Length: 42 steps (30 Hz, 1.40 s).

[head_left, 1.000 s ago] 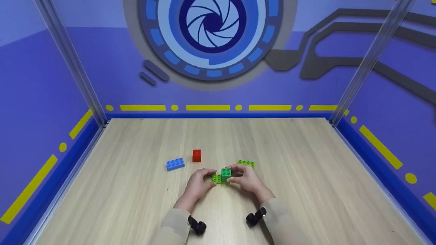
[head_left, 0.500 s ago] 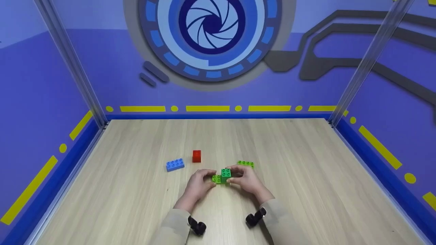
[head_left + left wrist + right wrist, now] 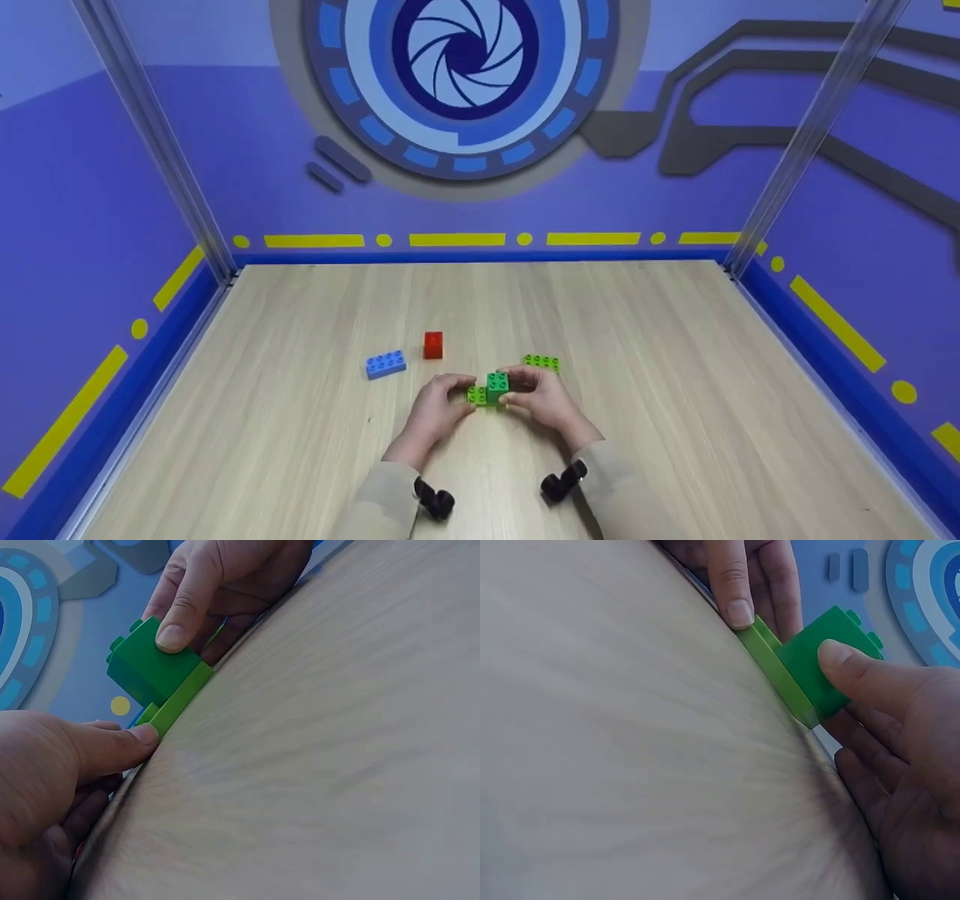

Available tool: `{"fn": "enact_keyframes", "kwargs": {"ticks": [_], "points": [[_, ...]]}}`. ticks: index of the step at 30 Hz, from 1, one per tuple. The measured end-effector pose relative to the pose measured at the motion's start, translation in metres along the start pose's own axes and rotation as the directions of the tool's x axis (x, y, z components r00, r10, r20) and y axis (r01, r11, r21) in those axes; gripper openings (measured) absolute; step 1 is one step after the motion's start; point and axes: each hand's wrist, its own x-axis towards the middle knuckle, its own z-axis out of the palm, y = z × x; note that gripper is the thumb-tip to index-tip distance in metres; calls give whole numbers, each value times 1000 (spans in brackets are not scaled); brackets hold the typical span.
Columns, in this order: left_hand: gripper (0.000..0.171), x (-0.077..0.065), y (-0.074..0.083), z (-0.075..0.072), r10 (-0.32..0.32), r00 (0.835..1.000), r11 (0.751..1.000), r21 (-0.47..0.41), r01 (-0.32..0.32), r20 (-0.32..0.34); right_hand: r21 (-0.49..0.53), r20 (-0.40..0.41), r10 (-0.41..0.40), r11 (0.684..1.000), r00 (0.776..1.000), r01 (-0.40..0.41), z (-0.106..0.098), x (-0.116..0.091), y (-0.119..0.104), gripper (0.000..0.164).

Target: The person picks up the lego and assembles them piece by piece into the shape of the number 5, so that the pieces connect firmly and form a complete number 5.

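Observation:
A dark green toy brick point(image 3: 497, 388) with studs on top sits on the right half of a thin light green brick point(image 3: 477, 395), which lies on the table. My left hand point(image 3: 436, 409) pinches the light green brick's left end between thumb and fingers, as the left wrist view shows with the thumb on its near side. My right hand point(image 3: 546, 397) grips the dark green brick point(image 3: 821, 664), its thumb flat on the near face. The far-side fingers of both hands are partly hidden. In the right wrist view the two bricks touch, the dark one upright on the thin one.
A second light green brick point(image 3: 541, 363) lies just behind my right hand, partly covered by it. To the left and farther back are a blue brick point(image 3: 386, 364) and a red brick point(image 3: 433, 345). Blue printed walls point(image 3: 465, 217) enclose the wooden table point(image 3: 300, 450).
Both hands keep their hold on the two green bricks and have barely moved. The whole head view has shifted down very slightly; the other bricks lie where they were.

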Motion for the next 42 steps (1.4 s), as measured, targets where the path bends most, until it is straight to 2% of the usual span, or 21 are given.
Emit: {"fn": "enact_keyframes", "kwargs": {"ticks": [8, 21, 30, 37, 42], "points": [[42, -1, -1, 0, 6, 1000, 1000, 16, -6, 6, -15, 10, -5, 1000, 1000, 5, -1, -2, -1, 42], [43, -2, -2, 0, 32, 999, 999, 19, -32, 0, 18, 6, 20, 1000, 1000, -20, 0, -2, 2, 44], [43, -2, 0, -1, 2, 1000, 1000, -21, -2, -2, 23, 14, 24, 999, 1000, -25, -2, -1, 1, 44], [42, -2, -1, -1, 40, 999, 999, -10, -40, -26, -7, 14, 11, 1000, 1000, -11, -2, -1, 0, 44], [41, -2, -1, -1, 37, 999, 999, -32, -38, -33, -6, 11, 25, 1000, 1000, -25, -2, -1, -1, 43]]}}
